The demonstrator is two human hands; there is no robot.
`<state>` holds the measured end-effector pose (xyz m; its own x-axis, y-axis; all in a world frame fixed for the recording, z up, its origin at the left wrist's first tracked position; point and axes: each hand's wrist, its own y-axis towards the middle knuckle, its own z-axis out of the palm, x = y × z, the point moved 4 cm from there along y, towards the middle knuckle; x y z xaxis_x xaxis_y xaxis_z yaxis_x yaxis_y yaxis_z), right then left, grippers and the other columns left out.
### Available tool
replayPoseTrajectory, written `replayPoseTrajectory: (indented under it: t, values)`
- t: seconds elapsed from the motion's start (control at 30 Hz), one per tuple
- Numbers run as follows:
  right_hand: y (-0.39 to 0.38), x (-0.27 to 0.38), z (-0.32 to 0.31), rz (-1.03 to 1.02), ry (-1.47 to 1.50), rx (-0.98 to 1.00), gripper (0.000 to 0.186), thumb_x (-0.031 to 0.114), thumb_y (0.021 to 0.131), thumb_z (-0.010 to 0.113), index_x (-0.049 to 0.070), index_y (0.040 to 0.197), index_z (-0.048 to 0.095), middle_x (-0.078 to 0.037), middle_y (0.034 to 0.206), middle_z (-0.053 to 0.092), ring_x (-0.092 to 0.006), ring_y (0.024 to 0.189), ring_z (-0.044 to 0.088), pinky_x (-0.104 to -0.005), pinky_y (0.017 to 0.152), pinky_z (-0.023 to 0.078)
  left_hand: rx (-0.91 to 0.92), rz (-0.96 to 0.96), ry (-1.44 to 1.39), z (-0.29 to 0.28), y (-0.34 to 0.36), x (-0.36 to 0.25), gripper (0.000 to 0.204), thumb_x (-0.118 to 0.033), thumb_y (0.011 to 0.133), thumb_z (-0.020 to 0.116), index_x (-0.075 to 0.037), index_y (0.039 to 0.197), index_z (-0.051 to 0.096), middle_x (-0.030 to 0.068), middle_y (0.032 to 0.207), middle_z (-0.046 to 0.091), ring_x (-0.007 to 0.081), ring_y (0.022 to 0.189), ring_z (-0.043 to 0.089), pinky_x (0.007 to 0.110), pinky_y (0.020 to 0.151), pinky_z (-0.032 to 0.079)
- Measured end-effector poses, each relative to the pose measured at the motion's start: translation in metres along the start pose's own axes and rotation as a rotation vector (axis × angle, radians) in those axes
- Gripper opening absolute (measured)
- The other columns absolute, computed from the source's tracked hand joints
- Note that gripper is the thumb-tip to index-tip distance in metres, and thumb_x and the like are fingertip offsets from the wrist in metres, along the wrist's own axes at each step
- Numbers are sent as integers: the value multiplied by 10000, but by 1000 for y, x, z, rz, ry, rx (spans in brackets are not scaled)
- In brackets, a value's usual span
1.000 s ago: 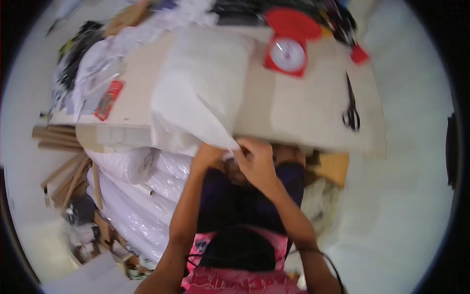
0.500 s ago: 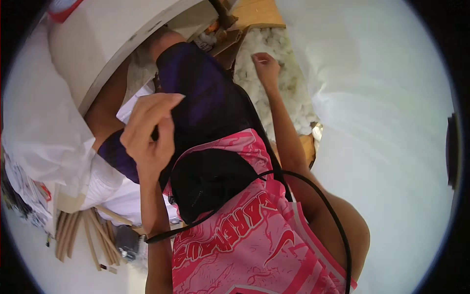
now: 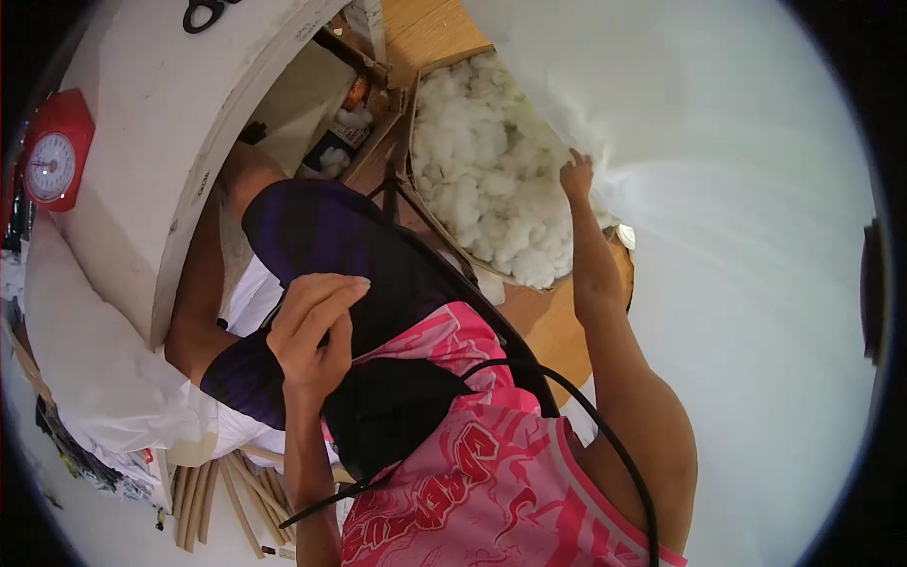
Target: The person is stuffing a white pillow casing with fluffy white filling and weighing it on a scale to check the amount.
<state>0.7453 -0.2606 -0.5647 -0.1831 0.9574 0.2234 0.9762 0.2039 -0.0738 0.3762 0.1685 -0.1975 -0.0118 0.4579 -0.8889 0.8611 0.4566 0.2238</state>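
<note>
My left hand (image 3: 316,331) is raised over my lap, its fingers bent and the thumb apart from them, with nothing in it. My right arm reaches out to the far right. At the end of it my right hand (image 3: 576,178) has its fingers curled at the edge of a hanging white sheet (image 3: 718,236). Whether they grip the sheet or a bit of stuffing is too small to make out. Just left of that hand stands an open cardboard box filled with fluffy white fibre stuffing (image 3: 482,161). The sheet overhangs part of the box.
At the left is a white table (image 3: 142,123) with a curved edge, a red dial scale (image 3: 59,156) and black-handled scissors (image 3: 203,13). White fabric (image 3: 104,350) is heaped below it, near several cardboard tubes (image 3: 194,501). A black cable (image 3: 605,406) crosses my pink shirt.
My right hand has moved rightward from above the stuffing to the sheet's edge. The left hand keeps about the same bent shape. The view has shifted, showing the scale and more of the box.
</note>
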Motion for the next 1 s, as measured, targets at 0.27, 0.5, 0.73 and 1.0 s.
replayPoseTrajectory:
  t: [0.27,0.5,0.73,1.0]
  values:
    - [-36,54,17,594,-136,19,523,395,770,674,189,1243,589,-177,1256,498,-418,1205,420,-554,929,422,28,-11,64,27,26,-4,262,163,702,579,35,914,663,141,914,673,278,809,653,316,696,518]
    - [-93,24,117,386,73,415,855,534,645,755,39,1302,521,-216,1247,584,-367,1117,573,-390,979,442,-168,-156,98,21,8,11,259,164,785,512,39,961,656,173,935,671,255,824,650,303,713,520]
    - [-101,81,106,411,401,343,592,317,654,765,11,1137,616,-148,1025,667,-289,938,621,-373,824,486,-210,-171,-41,20,16,7,244,171,795,500,44,939,651,168,924,672,228,812,649,259,693,503]
    - [-42,201,-30,344,1069,233,397,114,724,707,7,1099,637,-85,975,660,-198,855,609,-326,721,493,-302,-315,-264,-10,4,9,201,123,880,489,55,1000,636,144,965,663,207,877,640,275,801,497]
